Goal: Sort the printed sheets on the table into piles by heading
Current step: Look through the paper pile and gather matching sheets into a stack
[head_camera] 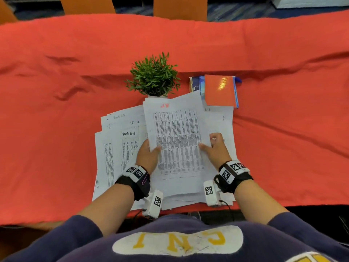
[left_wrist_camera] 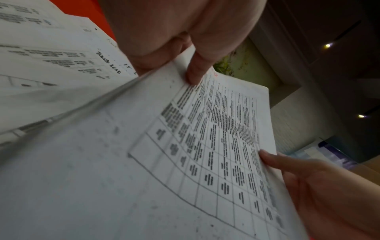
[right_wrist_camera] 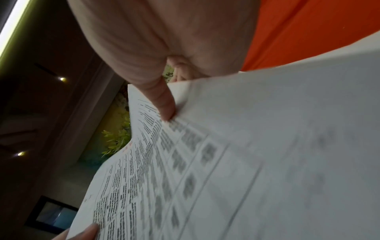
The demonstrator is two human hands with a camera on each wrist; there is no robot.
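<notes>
A printed sheet with a dense table and a red heading mark is lifted above the heap, held at both side edges. My left hand pinches its left edge, thumb on top. My right hand pinches its right edge, thumb pressed on the print. Under and left of it lie overlapping sheets, some headed "Task List" and one "IT". More sheets spread out to the right below the held one.
A small green potted plant stands just beyond the papers. A red notebook lies on a blue book at the back right, overlapping a sheet's corner. The orange tablecloth stretches wide on both sides. Orange chairs stand behind the table.
</notes>
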